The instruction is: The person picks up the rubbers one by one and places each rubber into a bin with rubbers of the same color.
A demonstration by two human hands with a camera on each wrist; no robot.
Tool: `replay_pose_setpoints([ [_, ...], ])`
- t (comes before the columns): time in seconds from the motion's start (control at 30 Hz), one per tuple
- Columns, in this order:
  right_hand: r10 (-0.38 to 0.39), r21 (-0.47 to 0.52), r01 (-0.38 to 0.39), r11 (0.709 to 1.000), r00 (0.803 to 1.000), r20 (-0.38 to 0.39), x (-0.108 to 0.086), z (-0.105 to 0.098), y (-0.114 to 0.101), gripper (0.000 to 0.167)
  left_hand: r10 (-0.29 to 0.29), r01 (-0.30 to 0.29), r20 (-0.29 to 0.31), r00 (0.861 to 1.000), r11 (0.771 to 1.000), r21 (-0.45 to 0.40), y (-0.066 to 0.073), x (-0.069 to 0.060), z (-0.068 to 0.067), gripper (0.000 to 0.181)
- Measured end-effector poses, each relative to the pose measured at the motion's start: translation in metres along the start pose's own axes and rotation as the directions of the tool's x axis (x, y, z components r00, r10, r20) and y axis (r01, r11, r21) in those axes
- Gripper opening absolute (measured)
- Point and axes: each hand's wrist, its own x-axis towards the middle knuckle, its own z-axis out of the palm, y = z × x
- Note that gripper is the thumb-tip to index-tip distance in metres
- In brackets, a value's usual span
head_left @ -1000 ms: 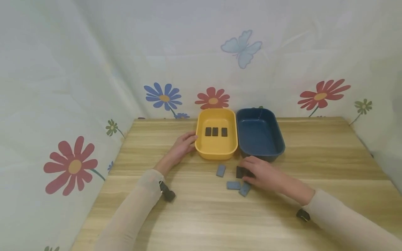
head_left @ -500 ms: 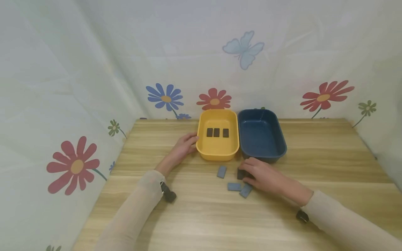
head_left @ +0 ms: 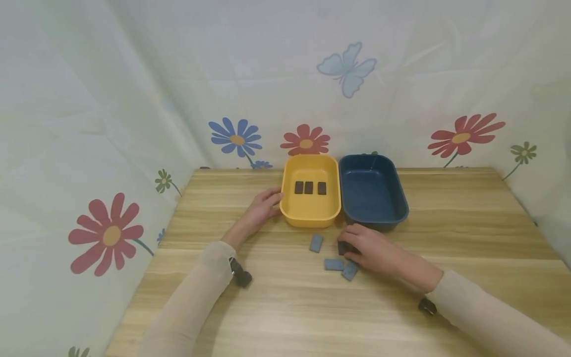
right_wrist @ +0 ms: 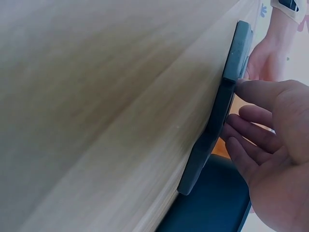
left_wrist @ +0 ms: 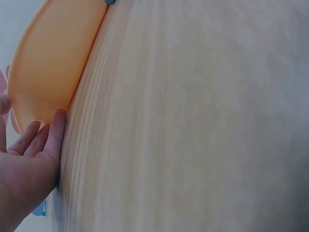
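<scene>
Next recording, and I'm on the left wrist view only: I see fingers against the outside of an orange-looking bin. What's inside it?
Observer: Three dark tiles lie in a row inside the yellow bin, as the head view shows.
Operator: Good. What's happening over on the right, out of my view?
Observer: The right hand has another dark tile in its grip, just in front of the navy bin.
Operator: Any other loose tiles?
Observer: Yes, three blue-grey tiles lie on the wood-grain table, in front of the two bins.
</scene>
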Motion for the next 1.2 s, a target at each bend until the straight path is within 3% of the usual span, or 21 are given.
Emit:
replay_pose_setpoints([
  [0.43, 0.021, 0.005, -0.021, 1.000, 0.999, 0.041, 0.003, -0.002, -0.002, 0.035, -0.005, 0.005, 0.005, 1.000, 1.000, 0.004, 0.000, 0.000, 0.000, 0.051],
  [0.8, -0.008, 0.015, 0.008, 1.000, 1.000, 0.015, 0.011, -0.005, -0.003, 0.036, -0.013, 0.013, 0.003, 1.000, 1.000, 0.017, 0.002, 0.000, 0.000, 0.056],
  [1.07, -0.019, 0.210, 0.017, 0.978, 1.000, 0.008, 0.033, -0.016, -0.012, 0.038, -0.011, 0.011, 0.007, 1.000, 1.000, 0.012, 0.001, 0.001, 0.000, 0.054],
  [1.2, -0.014, 0.254, 0.025, 0.967, 0.999, -0.045, 0.052, -0.018, -0.015, 0.036, -0.003, 0.003, 0.012, 1.000, 1.000, 0.015, -0.001, 0.002, -0.001, 0.057],
])
